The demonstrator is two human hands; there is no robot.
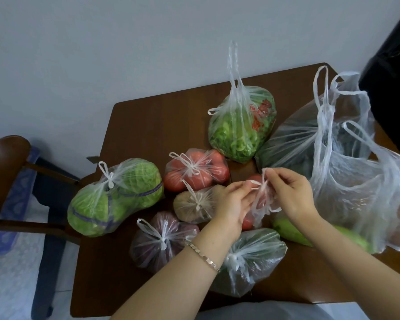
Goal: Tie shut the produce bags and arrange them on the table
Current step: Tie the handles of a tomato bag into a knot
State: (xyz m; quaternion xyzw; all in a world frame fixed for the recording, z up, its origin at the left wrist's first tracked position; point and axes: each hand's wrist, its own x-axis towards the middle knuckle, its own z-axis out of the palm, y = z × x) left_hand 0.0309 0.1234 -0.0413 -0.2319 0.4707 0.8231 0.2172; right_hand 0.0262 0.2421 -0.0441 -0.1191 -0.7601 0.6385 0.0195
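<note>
At the centre of the table [159, 125], left hand [234, 204] and right hand [291, 195] each pinch a handle of the red-produce bag [262, 204], apparently to knot them. The tied bags [194, 169] sit left, seemingly sorted.

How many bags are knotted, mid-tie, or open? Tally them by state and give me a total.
Knotted shut: 5 (cabbage bag, tomato bag, potato bag, purple-produce bag, nearest bag)
Being tied by left hand and right hand: 1 (red-produce bag)
Handles loose: 3 (green-produce bag, dark-greens bag, big right-hand bag)
Total: 9
</note>
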